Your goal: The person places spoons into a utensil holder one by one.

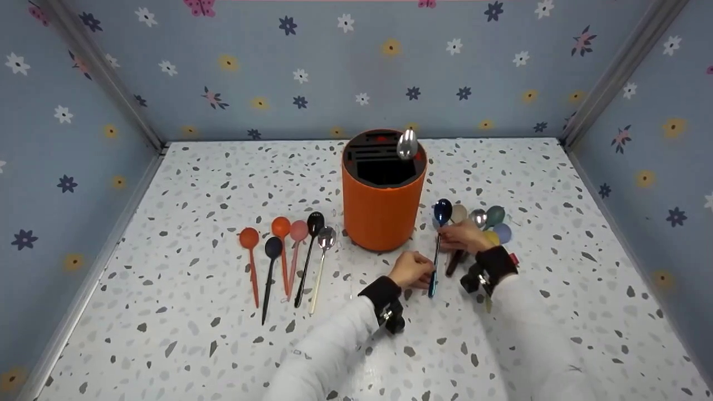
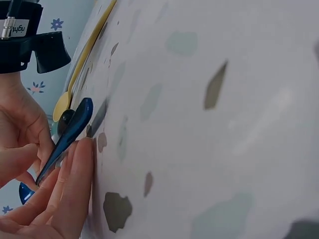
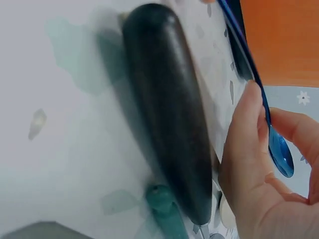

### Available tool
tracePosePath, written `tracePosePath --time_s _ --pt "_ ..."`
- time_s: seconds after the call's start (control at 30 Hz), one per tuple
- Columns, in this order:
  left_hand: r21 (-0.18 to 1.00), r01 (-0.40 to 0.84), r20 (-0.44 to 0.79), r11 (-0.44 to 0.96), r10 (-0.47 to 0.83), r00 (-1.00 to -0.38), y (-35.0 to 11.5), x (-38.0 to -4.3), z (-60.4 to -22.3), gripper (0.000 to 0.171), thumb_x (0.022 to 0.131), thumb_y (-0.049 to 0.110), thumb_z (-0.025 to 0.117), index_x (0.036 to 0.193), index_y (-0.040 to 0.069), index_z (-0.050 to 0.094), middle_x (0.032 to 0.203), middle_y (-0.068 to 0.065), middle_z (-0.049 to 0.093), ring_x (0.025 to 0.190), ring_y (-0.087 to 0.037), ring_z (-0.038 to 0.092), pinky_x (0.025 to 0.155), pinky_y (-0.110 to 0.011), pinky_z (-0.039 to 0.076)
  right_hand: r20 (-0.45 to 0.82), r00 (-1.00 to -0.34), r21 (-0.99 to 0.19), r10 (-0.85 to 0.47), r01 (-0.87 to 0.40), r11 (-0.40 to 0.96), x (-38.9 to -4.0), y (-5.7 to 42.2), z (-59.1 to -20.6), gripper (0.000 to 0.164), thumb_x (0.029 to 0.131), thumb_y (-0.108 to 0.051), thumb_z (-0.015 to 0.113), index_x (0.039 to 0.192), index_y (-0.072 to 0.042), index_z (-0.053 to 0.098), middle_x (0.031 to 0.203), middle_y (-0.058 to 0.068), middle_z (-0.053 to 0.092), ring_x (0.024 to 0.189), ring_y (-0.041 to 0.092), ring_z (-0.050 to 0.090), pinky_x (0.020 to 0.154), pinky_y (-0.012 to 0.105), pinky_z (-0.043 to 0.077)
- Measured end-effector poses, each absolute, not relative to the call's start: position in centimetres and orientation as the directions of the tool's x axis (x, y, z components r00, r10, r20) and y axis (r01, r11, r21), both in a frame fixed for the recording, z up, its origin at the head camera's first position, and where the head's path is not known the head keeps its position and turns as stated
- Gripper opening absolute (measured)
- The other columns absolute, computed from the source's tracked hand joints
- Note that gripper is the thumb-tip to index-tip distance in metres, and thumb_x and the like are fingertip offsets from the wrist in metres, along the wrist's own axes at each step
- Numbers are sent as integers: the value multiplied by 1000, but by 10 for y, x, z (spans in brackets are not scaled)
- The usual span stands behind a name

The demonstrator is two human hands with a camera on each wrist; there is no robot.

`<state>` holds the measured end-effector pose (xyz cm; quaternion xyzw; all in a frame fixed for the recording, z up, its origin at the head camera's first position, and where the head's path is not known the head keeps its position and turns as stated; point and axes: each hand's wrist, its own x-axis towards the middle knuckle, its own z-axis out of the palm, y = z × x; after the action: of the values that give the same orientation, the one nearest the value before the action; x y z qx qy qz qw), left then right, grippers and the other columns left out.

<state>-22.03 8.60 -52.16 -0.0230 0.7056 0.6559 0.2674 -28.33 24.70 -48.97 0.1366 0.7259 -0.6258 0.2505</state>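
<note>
A shiny metallic blue spoon [image 1: 443,211] is held just off the table, bowl toward the back. My right hand [image 1: 465,236] pinches its neck between thumb and fingers, seen closely in the right wrist view, where the blue bowl [image 3: 282,155] shows past the fingers. My left hand [image 1: 412,270] is at the handle end. Its straight fingers touch the blue handle [image 2: 75,124], and the thumb appears apart from it. Under and beside my right hand lie beige [image 1: 459,213], silver [image 1: 478,218], green [image 1: 495,215], purple [image 1: 502,233] and yellow [image 1: 491,238] spoons, partly hidden.
An orange cylindrical utensil holder [image 1: 381,217] with a slotted black top stands at the middle back; a silver spoon [image 1: 408,146] sticks up from it. Several spoons lie side by side on the left, including a red one [image 1: 249,238] and a pink one [image 1: 298,230]. Patterned walls enclose the speckled table.
</note>
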Motion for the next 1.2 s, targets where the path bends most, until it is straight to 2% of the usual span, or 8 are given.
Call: tracePosePath --time_s 0.23,0.4,0.5,0.57,0.67,0.73,1.0,1.2 --pt "898 -424 -440 118 299 -847 86 -218 -515 17 79 -2 61 96 -7 62 83 -17 63 68 -25 63 61 -34 55 -505 -854 -862 -129 492 117 -281 246 -487 27 88 -7 51 109 9 47 74 2 58 67 11 60 72 23 53" --pt "915 -376 -403 145 307 -862 81 -213 -506 19 80 -3 60 97 -10 62 89 -22 63 68 -22 62 60 -32 55 -494 -855 -869 -154 489 77 -278 245 -483 36 88 -5 49 118 14 41 75 4 60 68 12 61 74 25 53" --pt "917 -372 -400 146 317 -860 78 -212 -505 18 80 -2 59 96 -11 62 89 -22 63 63 -17 59 59 -30 55 -504 -848 -863 -164 501 66 -277 244 -481 40 89 -5 49 122 15 38 86 12 60 70 13 62 79 27 51" --pt "916 -373 -400 144 321 -858 75 -213 -505 17 80 -3 59 94 -11 62 87 -22 64 59 -14 57 56 -28 54 -510 -842 -859 -176 507 68 -276 243 -479 42 90 -6 48 124 15 36 101 20 58 74 15 62 82 28 50" --pt "924 -346 -382 165 324 -865 73 -214 -504 15 80 -2 59 92 -10 63 83 -20 65 54 -11 56 52 -24 53 -510 -836 -859 -202 506 75 -276 242 -477 43 90 -6 47 126 15 34 121 29 45 86 20 61 85 28 48" --pt "926 -335 -376 175 329 -866 71 -214 -503 14 80 -2 59 91 -10 63 81 -19 66 51 -10 55 51 -24 53 -508 -835 -860 -210 505 72 -275 242 -475 43 91 -5 46 126 15 33 127 30 38 94 23 58 86 28 48" --pt "921 -340 -388 192 358 -849 66 -214 -491 16 81 0 60 94 -9 63 83 -17 66 57 -12 58 59 -28 55 -494 -847 -869 -195 489 77 -270 238 -466 42 90 -3 46 126 14 33 129 30 35 90 21 59 89 31 46" --pt "919 -348 -394 187 372 -841 63 -212 -480 20 81 -1 58 99 -12 61 86 -19 65 60 -14 59 63 -30 55 -476 -860 -880 -185 462 116 -268 236 -458 39 90 -2 44 123 15 34 123 28 40 102 27 53 93 33 43"
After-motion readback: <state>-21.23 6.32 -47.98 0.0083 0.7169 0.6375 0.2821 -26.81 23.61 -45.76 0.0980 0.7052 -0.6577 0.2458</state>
